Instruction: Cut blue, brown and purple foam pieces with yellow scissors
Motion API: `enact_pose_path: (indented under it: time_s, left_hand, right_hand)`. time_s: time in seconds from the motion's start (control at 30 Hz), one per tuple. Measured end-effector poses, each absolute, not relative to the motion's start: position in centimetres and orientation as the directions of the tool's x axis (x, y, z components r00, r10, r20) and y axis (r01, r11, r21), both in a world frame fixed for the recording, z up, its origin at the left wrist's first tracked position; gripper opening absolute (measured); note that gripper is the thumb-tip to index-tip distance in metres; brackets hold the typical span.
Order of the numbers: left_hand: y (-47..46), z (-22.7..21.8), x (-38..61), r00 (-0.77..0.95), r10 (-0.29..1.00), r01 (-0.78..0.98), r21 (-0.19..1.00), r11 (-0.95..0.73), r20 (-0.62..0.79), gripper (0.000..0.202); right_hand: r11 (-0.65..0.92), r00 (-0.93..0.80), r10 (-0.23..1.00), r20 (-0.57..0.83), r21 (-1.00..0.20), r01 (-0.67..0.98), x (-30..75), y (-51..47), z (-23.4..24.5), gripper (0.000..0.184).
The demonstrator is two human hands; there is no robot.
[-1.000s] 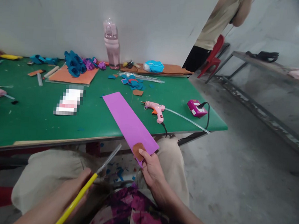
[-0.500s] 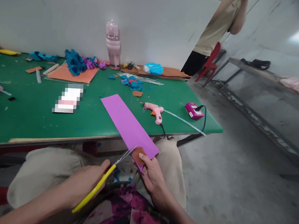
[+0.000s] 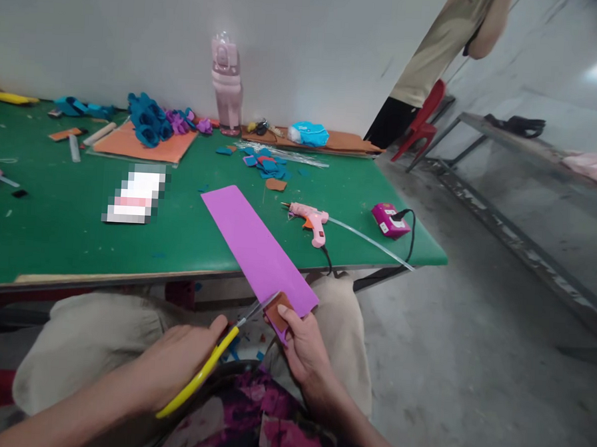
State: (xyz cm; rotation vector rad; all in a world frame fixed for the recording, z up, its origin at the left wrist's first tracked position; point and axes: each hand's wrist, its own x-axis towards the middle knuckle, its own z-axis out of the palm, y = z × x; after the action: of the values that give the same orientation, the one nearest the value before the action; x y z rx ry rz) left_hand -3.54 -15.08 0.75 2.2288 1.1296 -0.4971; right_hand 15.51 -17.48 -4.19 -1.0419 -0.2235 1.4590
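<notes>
My left hand (image 3: 184, 361) is closed round the yellow-handled scissors (image 3: 203, 377). Their blades lie at the left edge of a long purple foam-like sheet (image 3: 257, 245), the tips beside a small brown piece (image 3: 277, 308). With thumb on top, my right hand (image 3: 306, 347) pinches the brown piece flat against the sheet's near end; the fingers underneath are partly hidden. The sheet's far end reaches over the green table (image 3: 187, 251), and its near end is above my lap. A pink glue gun (image 3: 311, 219) lies on the table to the right of the sheet.
A glue stick trails from the glue gun towards a magenta power box (image 3: 389, 220) with a black cord. Blue scraps (image 3: 269, 165), a pink bottle (image 3: 228, 90), blue rolled pieces (image 3: 148, 119) and a blurred-out phone-like object (image 3: 137, 198) are on the table. A person (image 3: 424, 70) stands behind at right.
The scissors have moved slightly up and right, their tips now closer along the brown piece's edge. My right hand keeps its pinch on the brown piece and sheet.
</notes>
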Motion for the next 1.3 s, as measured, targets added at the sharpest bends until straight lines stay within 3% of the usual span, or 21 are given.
enact_pose_path:
  time_s: [0.17,0.53,0.93,1.1,1.3]
  left_hand:
    - [-15.3,0.3,-3.4,0.568,0.61,0.82,0.313,-0.48,-0.553,0.018]
    - [-16.0,-0.6,-3.5,0.598,0.623,0.801,0.396,-0.449,-0.505,0.01]
    - [-16.8,-1.5,-3.0,0.541,0.667,0.814,0.519,-0.261,-0.512,0.007]
    - [-16.7,-1.6,-3.6,0.6,0.634,0.769,0.57,-0.289,-0.489,0.004]
    - [-16.0,-0.9,-4.3,0.641,0.599,0.752,0.552,-0.361,-0.48,0.002]
  right_hand:
    - [-0.2,0.191,0.88,-0.436,-0.703,-0.682,15.6,-17.5,-4.0,0.035]
    - [-0.202,0.197,0.877,-0.439,-0.707,-0.677,15.4,-17.5,-3.9,0.038]
    - [-0.192,0.181,0.894,-0.409,-0.716,-0.671,15.4,-17.7,-4.3,0.044]
    - [-0.189,0.18,0.896,-0.406,-0.715,-0.673,15.5,-17.7,-4.1,0.042]
    - [-0.19,0.182,0.893,-0.413,-0.709,-0.679,15.7,-17.9,-3.7,0.045]
